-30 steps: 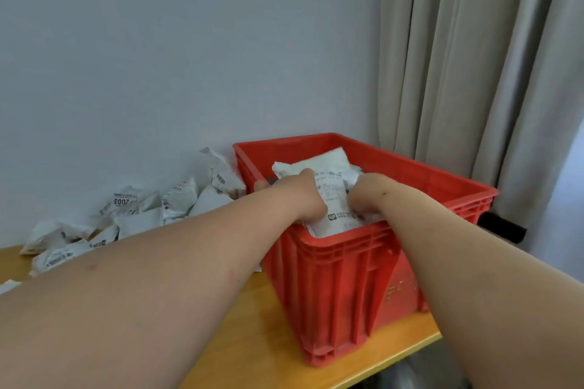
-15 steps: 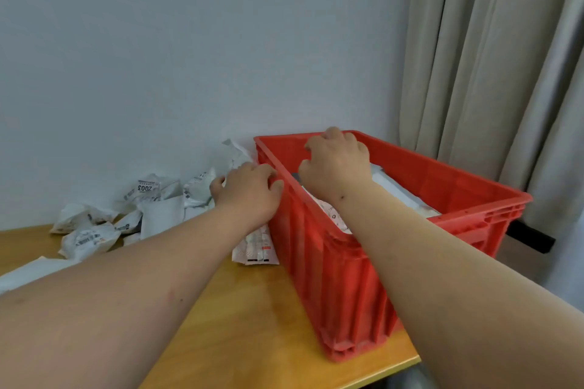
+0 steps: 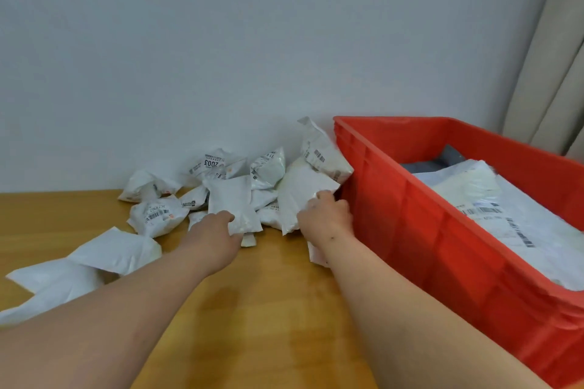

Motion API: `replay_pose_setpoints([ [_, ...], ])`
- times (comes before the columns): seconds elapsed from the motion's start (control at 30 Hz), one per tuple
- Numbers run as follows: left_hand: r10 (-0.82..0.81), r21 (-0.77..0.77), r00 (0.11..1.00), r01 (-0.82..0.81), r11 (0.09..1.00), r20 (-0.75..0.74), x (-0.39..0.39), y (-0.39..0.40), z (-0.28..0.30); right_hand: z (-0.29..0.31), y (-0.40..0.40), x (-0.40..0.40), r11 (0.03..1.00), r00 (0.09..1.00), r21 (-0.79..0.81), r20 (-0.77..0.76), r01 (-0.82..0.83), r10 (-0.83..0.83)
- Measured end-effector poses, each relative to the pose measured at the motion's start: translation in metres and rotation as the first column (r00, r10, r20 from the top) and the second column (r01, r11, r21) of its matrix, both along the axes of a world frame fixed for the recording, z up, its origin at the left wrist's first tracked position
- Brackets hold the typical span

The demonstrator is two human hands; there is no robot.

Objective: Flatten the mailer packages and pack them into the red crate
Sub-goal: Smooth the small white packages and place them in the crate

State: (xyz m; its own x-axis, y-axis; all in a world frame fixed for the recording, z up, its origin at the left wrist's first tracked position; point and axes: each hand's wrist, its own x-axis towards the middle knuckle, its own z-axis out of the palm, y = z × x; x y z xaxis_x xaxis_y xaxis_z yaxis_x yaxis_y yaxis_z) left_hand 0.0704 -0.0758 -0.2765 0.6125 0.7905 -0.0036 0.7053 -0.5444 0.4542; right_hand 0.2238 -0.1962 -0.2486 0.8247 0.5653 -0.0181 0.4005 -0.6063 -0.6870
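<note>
On the tabletop (image 3: 268, 309), head view: both hands out of the red crate (image 3: 442, 230) since a second ago, now at the pile of mailers (image 3: 202, 189) against the wall. Left hand (image 3: 218, 238) curled onto the lower edge of an upright white mailer (image 3: 230, 199); right hand (image 3: 327, 216) gripping the edge of a larger white mailer (image 3: 300, 189) just beside the crate's left wall. Previous mailer left flat inside the crate, on top of the packed mailers (image 3: 512, 218). Judged meaning for the task: one pack cycle complete, next pick-up begun, flattening of these two not yet started. Many crumpled mailers left unpacked, so task well short of finished.

Surface: light wooden tabletop, crate at its right end, near corner close to the front edge. Two flat white mailers (image 3: 85, 268) lying apart from the pile at the left, near the left forearm. Room: plain pale wall (image 3: 252, 41) behind, beige curtain (image 3: 550, 73) at the right past the crate.
</note>
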Motion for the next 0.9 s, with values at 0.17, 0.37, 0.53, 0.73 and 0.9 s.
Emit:
replay_pose_setpoints([
  [0.17, -0.003, -0.016, 0.994, 0.004, 1.000, 0.108, 0.017, 0.030, -0.021, -0.014, 0.048, 0.037, 0.859, 0.876, 0.306, -0.393, 0.410, -0.278],
  [0.37, -0.056, -0.066, 0.975, 0.072, 0.995, 0.216, 0.023, 0.029, -0.035, -0.026, 0.063, 0.053, 0.868, 0.899, 0.295, -0.309, 0.400, -0.309],
  [0.53, -0.058, -0.085, 0.961, 0.083, 0.993, 0.269, 0.008, 0.016, -0.022, -0.014, 0.033, 0.030, 0.831, 0.901, 0.371, -0.293, 0.416, -0.320],
  [0.73, 0.022, -0.131, 0.917, 0.033, 0.991, 0.399, -0.019, -0.018, 0.001, 0.013, -0.036, -0.003, 0.676, 0.859, 0.542, -0.407, 0.500, -0.310],
  [0.9, -0.034, 0.082, 0.872, -0.007, 0.997, 0.488, -0.057, -0.045, 0.011, 0.030, -0.077, -0.036, 0.837, 0.846, 0.352, -0.487, 0.419, -0.219],
])
